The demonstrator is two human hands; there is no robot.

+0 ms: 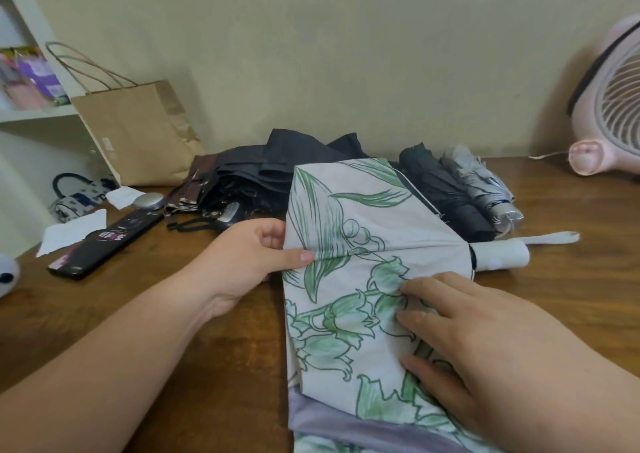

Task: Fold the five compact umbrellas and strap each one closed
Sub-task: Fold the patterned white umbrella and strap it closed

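Note:
A white umbrella with a green flower print (349, 245) lies across the wooden table, its canopy spread in flat panels and its white handle (502, 252) pointing right. My left hand (252, 255) pinches a fold of the canopy at its left edge. My right hand (467, 342) lies flat on the fabric with straight fingers, pressing it down. Behind it, a folded black umbrella (446, 193) and a folded grey umbrella (485, 186) lie side by side. Loose dark umbrellas (249, 179) sit in a heap at the back left.
A brown paper bag (138, 134) leans on the wall at the back left. A black remote (104, 245), paper scraps (72, 231) and a silver oval object (149, 200) lie at the left. A pink fan (613, 106) stands at the right.

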